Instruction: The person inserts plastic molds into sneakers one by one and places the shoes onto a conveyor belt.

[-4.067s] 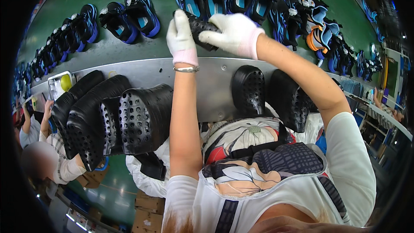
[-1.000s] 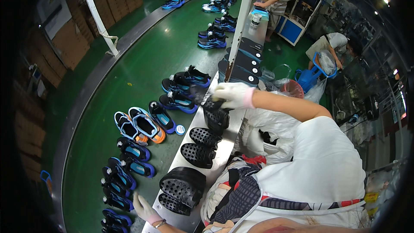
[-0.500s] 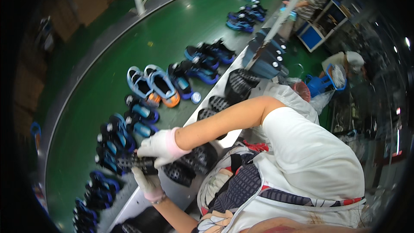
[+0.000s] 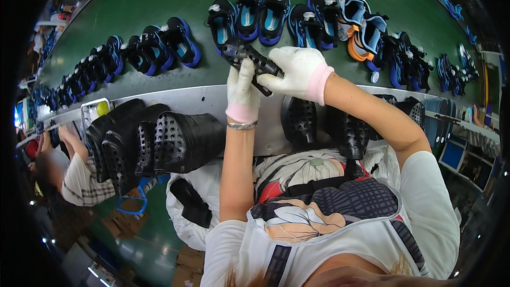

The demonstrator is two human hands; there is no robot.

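Both gloved hands, left hand [image 4: 242, 89] and right hand [image 4: 295, 71], pinch a black studded rubber sole [image 4: 248, 59] above the green conveyor belt [image 4: 159, 0], near blue-and-black sandals [image 4: 255, 8]. A loosened pinch could probably drop it onto them.

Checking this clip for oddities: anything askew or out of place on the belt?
Mostly orderly. One pair stands out: orange and light-blue soles among dark-blue shoes, lying tilted. Both hands, left and right, hold a black sole.
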